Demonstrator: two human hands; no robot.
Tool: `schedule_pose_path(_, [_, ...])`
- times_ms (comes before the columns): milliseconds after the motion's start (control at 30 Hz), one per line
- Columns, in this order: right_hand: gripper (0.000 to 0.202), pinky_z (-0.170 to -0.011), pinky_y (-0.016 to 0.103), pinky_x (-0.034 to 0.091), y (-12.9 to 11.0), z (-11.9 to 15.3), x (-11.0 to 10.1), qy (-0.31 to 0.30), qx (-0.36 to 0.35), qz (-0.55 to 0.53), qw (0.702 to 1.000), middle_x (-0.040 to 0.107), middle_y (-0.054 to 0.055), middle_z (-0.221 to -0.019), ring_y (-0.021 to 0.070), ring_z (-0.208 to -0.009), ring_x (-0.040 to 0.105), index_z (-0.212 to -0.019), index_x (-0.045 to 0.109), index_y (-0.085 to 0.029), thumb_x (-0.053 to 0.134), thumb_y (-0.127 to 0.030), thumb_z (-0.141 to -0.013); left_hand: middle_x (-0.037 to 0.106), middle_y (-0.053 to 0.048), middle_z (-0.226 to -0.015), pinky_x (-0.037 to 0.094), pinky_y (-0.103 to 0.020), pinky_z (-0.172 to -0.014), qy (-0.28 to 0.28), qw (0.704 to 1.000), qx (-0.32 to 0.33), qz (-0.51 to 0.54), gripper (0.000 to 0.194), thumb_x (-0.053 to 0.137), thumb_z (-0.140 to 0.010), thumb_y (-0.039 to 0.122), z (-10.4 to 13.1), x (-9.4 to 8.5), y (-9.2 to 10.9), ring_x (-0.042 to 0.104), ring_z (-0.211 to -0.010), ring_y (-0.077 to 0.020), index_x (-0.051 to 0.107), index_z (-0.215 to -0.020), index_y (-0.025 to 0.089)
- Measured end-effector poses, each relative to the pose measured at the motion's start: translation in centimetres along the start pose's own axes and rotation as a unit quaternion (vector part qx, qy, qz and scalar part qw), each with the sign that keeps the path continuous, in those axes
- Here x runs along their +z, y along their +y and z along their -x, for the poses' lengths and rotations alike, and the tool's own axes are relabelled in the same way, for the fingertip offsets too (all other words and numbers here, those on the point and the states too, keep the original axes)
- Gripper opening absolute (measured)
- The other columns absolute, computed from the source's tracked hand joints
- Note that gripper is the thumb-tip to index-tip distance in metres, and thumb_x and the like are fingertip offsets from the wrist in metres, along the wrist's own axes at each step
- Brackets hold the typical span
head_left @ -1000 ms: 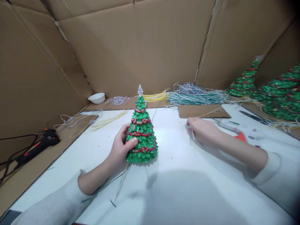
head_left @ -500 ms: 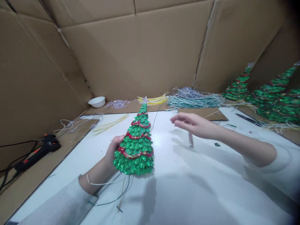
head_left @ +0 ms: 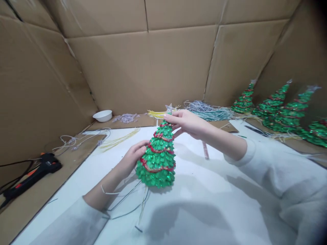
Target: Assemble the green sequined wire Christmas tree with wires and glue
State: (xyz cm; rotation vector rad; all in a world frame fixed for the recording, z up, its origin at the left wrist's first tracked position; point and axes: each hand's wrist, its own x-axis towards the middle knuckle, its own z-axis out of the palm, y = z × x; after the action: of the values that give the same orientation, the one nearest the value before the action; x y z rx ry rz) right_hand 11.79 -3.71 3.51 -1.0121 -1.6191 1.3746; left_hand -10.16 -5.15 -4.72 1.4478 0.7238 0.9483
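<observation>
A glittery green Christmas tree ornament (head_left: 158, 158) with red garlands leans slightly right over the white tabletop. At its tip sits a clear star (head_left: 169, 108). My left hand (head_left: 133, 157) grips the tree's left side, thumb and fingers against it. Just below the star, my right hand (head_left: 187, 123) pinches the narrow top from the right. Thin wires (head_left: 138, 206), dark and yellowish, trail from the base toward the front. A white wire hangs near my left wrist. Behind my right forearm, a pinkish tube-like stick (head_left: 205, 150) lies partly hidden.
On the left cardboard lies a black glue gun (head_left: 33, 178). A white bowl (head_left: 102, 116), clear plastic pieces (head_left: 126, 118) and wire bundles (head_left: 209, 110) line the back. Several similar trees (head_left: 283, 109) stand at the right, near a dark pen-like tool (head_left: 255, 130).
My right hand has moved left from above the table and taken hold of the tree's top. The tree now stands more upright and farther right in view. The view has shifted slightly.
</observation>
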Motion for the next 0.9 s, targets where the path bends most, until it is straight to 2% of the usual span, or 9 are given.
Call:
schedule_pose_path(67, [0.033,-0.053,0.029,0.058,-0.3,-0.2,-0.5,0.029,-0.012,-0.005,1.0,0.067,0.007,-0.077,0.0159,-0.066,0.064,-0.077,0.061,-0.015,0.064,-0.047,-0.076,0.067,-0.008,-0.101,0.047,-0.034,-0.081,0.133,0.988,0.051,-0.064,0.038,0.056,-0.079,0.046,-0.4,-0.9,-0.1,0.06,-0.095,-0.0245,0.064,-0.101,0.016])
schedule_pose_path(133, [0.032,-0.054,0.029,0.059,-0.5,-0.3,-0.9,0.06,-0.026,-0.007,0.998,0.066,0.007,-0.076,0.0154,-0.064,0.064,-0.077,0.061,-0.014,0.066,-0.046,-0.074,0.065,-0.003,-0.084,0.045,-0.028,-0.073,0.259,0.956,0.097,-0.092,0.026,0.054,-0.081,0.041,-0.5,-1.6,-0.1,0.059,-0.082,-0.0181,0.063,-0.088,0.017])
schedule_pose_path(200, [0.033,-0.054,0.03,0.059,-0.6,-0.4,-1.1,0.097,-0.041,0.0,0.994,0.064,0.007,-0.073,0.0149,-0.063,0.063,-0.076,0.06,-0.013,0.067,-0.045,-0.074,0.055,0.002,-0.065,0.039,-0.024,-0.063,0.323,0.931,0.123,-0.116,0.018,0.056,-0.081,0.034,-0.3,-1.9,0.1,0.05,-0.065,-0.0128,0.059,-0.073,0.018])
schedule_pose_path(333, [0.035,-0.055,0.032,0.059,-0.5,-0.6,-1.0,0.16,-0.056,0.007,0.985,0.062,0.007,-0.071,0.0148,-0.062,0.061,-0.075,0.059,-0.014,0.068,-0.047,-0.072,0.044,0.003,-0.056,0.032,-0.026,-0.057,0.325,0.908,0.129,-0.232,0.028,0.049,-0.086,0.034,0.7,-1.5,1.3,0.04,-0.057,-0.0125,0.054,-0.064,0.019])
schedule_pose_path(500, [0.037,-0.055,0.031,0.058,-0.4,-0.9,-0.9,0.191,-0.046,-0.013,0.98,0.063,0.007,-0.07,0.014,-0.057,0.062,-0.075,0.059,-0.013,0.065,-0.05,-0.074,0.047,0.003,-0.065,0.034,-0.027,-0.057,0.313,0.901,0.09,-0.286,0.022,0.045,-0.087,0.044,1.5,-0.1,1.6,0.044,-0.061,-0.0146,0.053,-0.083,0.023])
schedule_pose_path(667, [0.036,-0.061,0.033,0.059,-0.2,-1.3,-0.8,0.16,-0.017,-0.076,0.984,0.066,0.009,-0.074,0.0141,-0.057,0.063,-0.074,0.061,-0.013,0.061,-0.048,-0.078,0.05,0.001,-0.074,0.037,-0.027,-0.063,0.297,0.92,0.109,-0.229,0.023,0.043,-0.088,0.044,1.5,1.1,0.8,0.047,-0.07,-0.0163,0.051,-0.082,0.023])
schedule_pose_path(733, [0.036,-0.063,0.032,0.059,0.0,-1.3,-0.7,0.151,-0.01,-0.085,0.985,0.067,0.01,-0.075,0.0143,-0.058,0.064,-0.074,0.062,-0.012,0.061,-0.048,-0.078,0.053,0.0,-0.075,0.039,-0.026,-0.064,0.288,0.94,0.106,-0.148,0.024,0.044,-0.088,0.042,1.3,1.1,0.8,0.048,-0.07,-0.0162,0.054,-0.078,0.022])
schedule_pose_path(833, [0.033,-0.066,0.03,0.059,0.2,-0.7,-0.6,0.122,0.005,-0.079,0.989,0.069,0.011,-0.076,0.015,-0.062,0.066,-0.078,0.064,-0.011,0.065,-0.044,-0.076,0.063,-0.002,-0.084,0.043,-0.024,-0.06,0.262,0.964,0.051,0.019,0.022,0.049,-0.086,0.038,0.8,0.4,1.2,0.055,-0.07,-0.0155,0.062,-0.085,0.02])
schedule_pose_path(900, [0.031,-0.065,0.029,0.06,0.1,-0.2,-0.7,0.094,0.013,-0.071,0.993,0.069,0.011,-0.078,0.0156,-0.064,0.067,-0.082,0.063,-0.012,0.066,-0.042,-0.076,0.068,-0.003,-0.086,0.046,-0.022,-0.058,0.264,0.961,0.011,0.085,0.022,0.051,-0.086,0.035,0.5,-0.4,1.5,0.059,-0.07,-0.0145,0.065,-0.088,0.018])
